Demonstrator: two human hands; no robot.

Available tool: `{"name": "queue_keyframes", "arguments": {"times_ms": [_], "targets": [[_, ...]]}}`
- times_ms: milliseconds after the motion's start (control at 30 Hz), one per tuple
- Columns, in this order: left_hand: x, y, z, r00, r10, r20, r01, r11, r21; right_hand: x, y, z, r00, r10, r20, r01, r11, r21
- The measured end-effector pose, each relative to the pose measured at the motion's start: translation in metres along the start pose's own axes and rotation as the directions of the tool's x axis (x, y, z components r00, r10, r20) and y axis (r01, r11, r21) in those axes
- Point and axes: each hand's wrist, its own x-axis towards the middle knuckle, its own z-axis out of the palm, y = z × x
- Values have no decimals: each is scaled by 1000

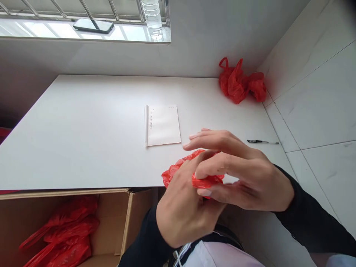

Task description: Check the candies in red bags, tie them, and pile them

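Observation:
A red plastic bag is bunched up between my hands, just over the front edge of the white table. My left hand is closed round it, back of the hand toward me, and most of its fingers are hidden. Thumb and index finger of my right hand pinch a crumpled end of the same bag, while its other fingers stretch out above my left hand. What the bag contains, if anything, cannot be seen.
A white booklet lies mid-table, with a pen to the right. More red bags sit in the back right corner. Red bags lie in a cardboard box at front left. A phone and bottle occupy the windowsill.

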Motion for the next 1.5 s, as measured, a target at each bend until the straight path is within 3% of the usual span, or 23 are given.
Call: {"name": "queue_keyframes", "arguments": {"times_ms": [100, 233, 333, 500, 600, 667, 767, 867, 1100, 1200, 1300, 1400, 1467, 1500], "targets": [[4, -8, -5, 996, -90, -24, 86, 988, -129, 4, 9, 0, 998, 41, 41, -42, 999, 14], [1, -24, -13, 959, -277, 53, 275, 875, -399, -10, 20, 1, 989, 139, -58, -139, 990, 1], [1, -29, -17, 957, -288, 27, 261, 819, -511, -21, 22, 4, 978, 195, -69, -190, 980, 64], [-1, -28, -18, 985, -174, 19, 173, 959, -225, -21, 28, 13, 969, 244, -44, -239, 966, 97], [-6, -34, -16, 998, -45, -34, 45, 999, 21, -18, 43, 22, 938, 336, 79, -345, 921, 180], [-10, -43, -14, 988, 72, -137, -43, 978, 204, -18, 54, 29, 892, 423, 160, -449, 870, 205], [-16, -61, -11, 923, 250, -292, -117, 906, 407, -20, 66, 39, 860, 431, 273, -490, 846, 208], [-19, -76, -9, 909, 311, -279, -145, 861, 487, -22, 72, 47, 864, 359, 352, -457, 853, 253], [-22, -78, -9, 955, 257, -149, -153, 855, 496, -19, 66, 44, 881, 450, 143, -472, 858, 204], [-38, -84, -5, 962, 201, -185, -98, 886, 454, -32, 72, 37, 860, 506, 60, -508, 845, 163], [-68, -101, 1, 905, 120, -407, 97, 876, 473, -60, 89, 30, 778, 625, -60, -622, 780, 66], [-90, -116, 11, 781, -7, -624, 264, 910, 320, -83, 100, 27, 696, 715, -61, -712, 699, 62], [-90, -117, 22, 716, -74, -694, 276, 943, 184, -86, 99, 32, 700, 714, 15, -706, 688, 170], [-86, -113, 28, 713, -71, -698, 259, 951, 168, -85, 97, 37, 716, 696, 44, -686, 691, 228]]}}
